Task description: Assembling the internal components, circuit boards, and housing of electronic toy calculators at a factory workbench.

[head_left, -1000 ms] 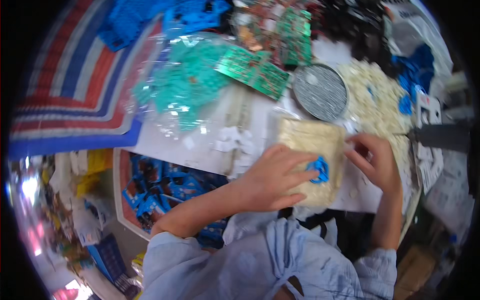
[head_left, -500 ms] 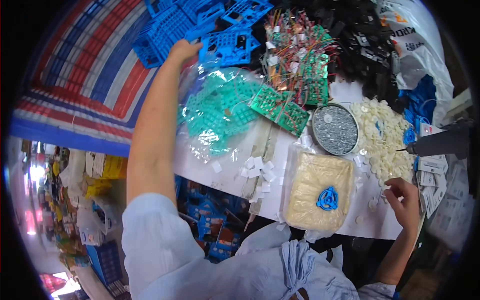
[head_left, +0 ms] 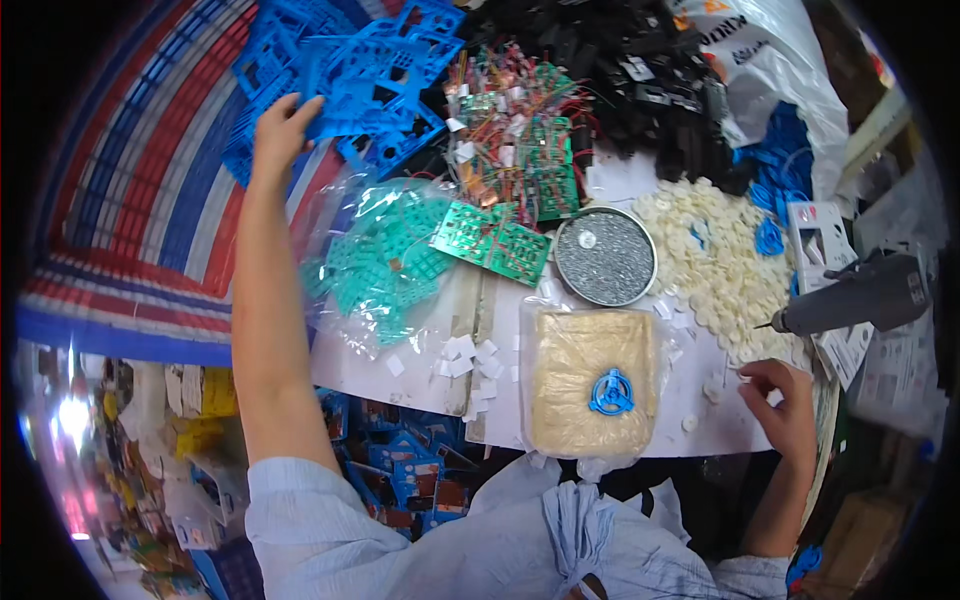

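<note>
My left hand [head_left: 283, 138], arm stretched far to the left, has its thumb and fingers closed on the edge of a blue plastic casing [head_left: 345, 95]. That casing lies tilted over a heap of similar blue casings [head_left: 262, 75]. My right hand [head_left: 783, 408] hovers low over the table's right edge, its fingers curled in; whatever they may hold is too small to make out. Near it spreads a pile of small cream plastic discs [head_left: 715, 265]. In front of me a blue ring-shaped part [head_left: 612, 391] rests on a padded block [head_left: 570, 345] wrapped in clear plastic.
A round tin of small screws [head_left: 606, 260] stands behind the block. Green circuit boards [head_left: 490, 243], tangled wires, a bag of teal plastic pieces [head_left: 390, 250] and black parts [head_left: 640, 110] crowd the table. At right a grey electric screwdriver [head_left: 850, 300] points inward.
The whole view has shifted, with the table contents now further left. My left hand now grips a blue casing, which has shifted over the heap. My right hand stays curled near the discs.
</note>
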Available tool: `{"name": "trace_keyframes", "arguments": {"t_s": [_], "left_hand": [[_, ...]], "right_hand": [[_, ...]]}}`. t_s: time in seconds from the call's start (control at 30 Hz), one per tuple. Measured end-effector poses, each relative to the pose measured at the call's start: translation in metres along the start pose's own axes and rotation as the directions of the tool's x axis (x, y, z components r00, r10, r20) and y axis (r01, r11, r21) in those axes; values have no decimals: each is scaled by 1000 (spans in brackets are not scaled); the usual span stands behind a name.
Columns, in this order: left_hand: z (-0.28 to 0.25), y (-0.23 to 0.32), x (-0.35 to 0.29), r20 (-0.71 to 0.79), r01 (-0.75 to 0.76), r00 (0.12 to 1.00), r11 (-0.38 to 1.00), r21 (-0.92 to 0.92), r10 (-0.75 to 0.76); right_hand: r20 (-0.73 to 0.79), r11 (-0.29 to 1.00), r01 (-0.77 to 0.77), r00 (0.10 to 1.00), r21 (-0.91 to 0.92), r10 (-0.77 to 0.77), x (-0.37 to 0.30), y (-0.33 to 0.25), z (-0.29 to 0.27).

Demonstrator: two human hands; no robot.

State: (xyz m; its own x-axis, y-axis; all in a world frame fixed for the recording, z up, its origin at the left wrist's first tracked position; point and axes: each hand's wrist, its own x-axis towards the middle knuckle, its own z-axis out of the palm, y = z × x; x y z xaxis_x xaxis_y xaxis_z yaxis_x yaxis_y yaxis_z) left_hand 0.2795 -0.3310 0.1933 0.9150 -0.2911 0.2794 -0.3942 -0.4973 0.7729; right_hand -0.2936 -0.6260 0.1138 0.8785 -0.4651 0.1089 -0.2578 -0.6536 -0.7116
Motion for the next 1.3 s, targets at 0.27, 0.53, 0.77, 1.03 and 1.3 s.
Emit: {"name": "trace_keyframes", "arguments": {"t_s": [0.27, 0.53, 0.77, 1.03, 1.3], "left_hand": [[25, -8, -189, 371, 360, 925, 495, -791, -79], [118, 65, -384, 654, 542, 753, 636, -550, -76], [78, 69, -357, 968, 955, 204, 186, -230, 149], [57, 49, -340, 807, 741, 589, 424, -520, -40], [110, 59, -345, 341, 320, 930, 759, -567, -138]], "right_hand": [[155, 814, 78, 967, 575, -202, 34, -56, 50], [334, 233, -253, 837, 939, -434, 56, -71, 108], [622, 793, -188, 731, 579, -281, 57, -72, 50], [-421, 924, -355, 866, -140, 269, 77, 75, -108], [-525, 957, -223, 800, 186, 289, 89, 185, -134]]}}
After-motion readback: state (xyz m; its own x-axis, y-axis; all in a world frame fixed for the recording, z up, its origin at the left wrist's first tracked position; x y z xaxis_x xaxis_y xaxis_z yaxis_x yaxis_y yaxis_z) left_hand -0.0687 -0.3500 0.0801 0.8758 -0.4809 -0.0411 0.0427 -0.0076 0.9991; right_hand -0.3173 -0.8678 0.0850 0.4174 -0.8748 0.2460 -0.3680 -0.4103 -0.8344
